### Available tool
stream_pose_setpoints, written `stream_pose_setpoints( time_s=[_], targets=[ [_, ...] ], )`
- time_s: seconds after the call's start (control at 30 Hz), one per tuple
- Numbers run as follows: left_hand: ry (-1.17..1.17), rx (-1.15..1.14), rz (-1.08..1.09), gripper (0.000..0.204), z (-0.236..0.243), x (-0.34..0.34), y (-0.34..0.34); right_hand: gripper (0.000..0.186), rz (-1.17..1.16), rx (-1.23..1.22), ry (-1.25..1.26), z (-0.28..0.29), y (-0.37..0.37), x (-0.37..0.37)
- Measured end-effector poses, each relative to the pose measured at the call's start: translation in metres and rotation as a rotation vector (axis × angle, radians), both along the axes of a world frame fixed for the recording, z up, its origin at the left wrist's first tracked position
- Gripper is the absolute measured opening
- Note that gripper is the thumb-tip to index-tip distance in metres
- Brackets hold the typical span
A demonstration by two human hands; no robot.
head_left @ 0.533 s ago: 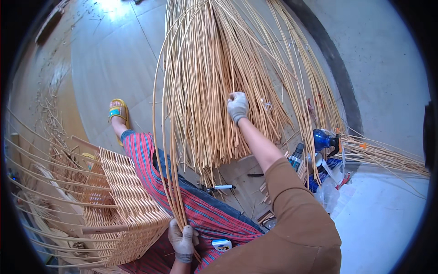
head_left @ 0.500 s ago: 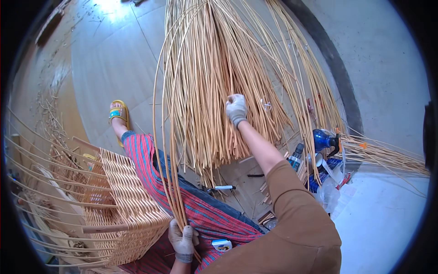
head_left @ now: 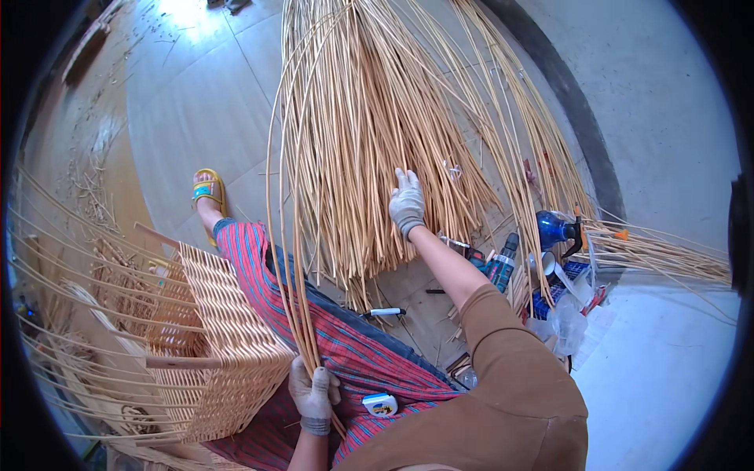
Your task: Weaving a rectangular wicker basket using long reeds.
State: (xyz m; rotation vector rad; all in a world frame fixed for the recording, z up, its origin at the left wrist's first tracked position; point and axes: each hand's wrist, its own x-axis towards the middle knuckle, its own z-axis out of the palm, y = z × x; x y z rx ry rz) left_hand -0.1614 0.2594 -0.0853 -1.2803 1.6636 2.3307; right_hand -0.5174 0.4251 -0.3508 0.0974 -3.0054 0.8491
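My left hand point(head_left: 312, 394), in a grey glove, grips the lower ends of a few long pale rattan canes point(head_left: 284, 259) that arc up over my lap. Farther out, my gloved right hand point(head_left: 407, 202) rests with fingers spread on a big fan-shaped pile of rattan canes point(head_left: 369, 118) lying on the floor. A half-woven wicker basket point(head_left: 216, 337) with loose stakes sticking out to the left sits against my left leg, which wears striped red trousers.
A small tape measure point(head_left: 380, 404) lies on my lap. A power drill point(head_left: 496, 267), a blue bottle point(head_left: 554, 228), clear plastic bags and small tools lie at the right. My sandalled foot point(head_left: 207, 190) rests on the floor. A knife-like tool point(head_left: 385, 312) lies by my knee.
My right hand has slid a little down and left across the cane pile. The left hand keeps its hold on the cane ends.
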Motion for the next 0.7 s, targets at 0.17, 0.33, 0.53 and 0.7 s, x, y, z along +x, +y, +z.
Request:
stream_pose_setpoints(
  time_s=[0.17,0.33,0.53,0.7],
  targets=[
    [0.012,-0.024,-0.016,0.034,-0.003,0.006,-0.003,0.04,0.025,0.031,0.135,0.023,-0.011,-0.002],
    [0.003,0.014,0.01,0.029,0.0,0.006,-0.006,0.043,0.162,-0.04,-0.196,0.062,-0.058,-0.012],
    [0.009,0.01,-0.008,0.039,-0.004,0.005,-0.003,0.051,0.084,0.216,-0.419,0.048,-0.082,-0.025],
    [0.003,0.027,0.0,0.038,-0.003,0.006,-0.006,0.036,0.018,0.144,-0.389,0.046,-0.083,-0.026]
  ],
)
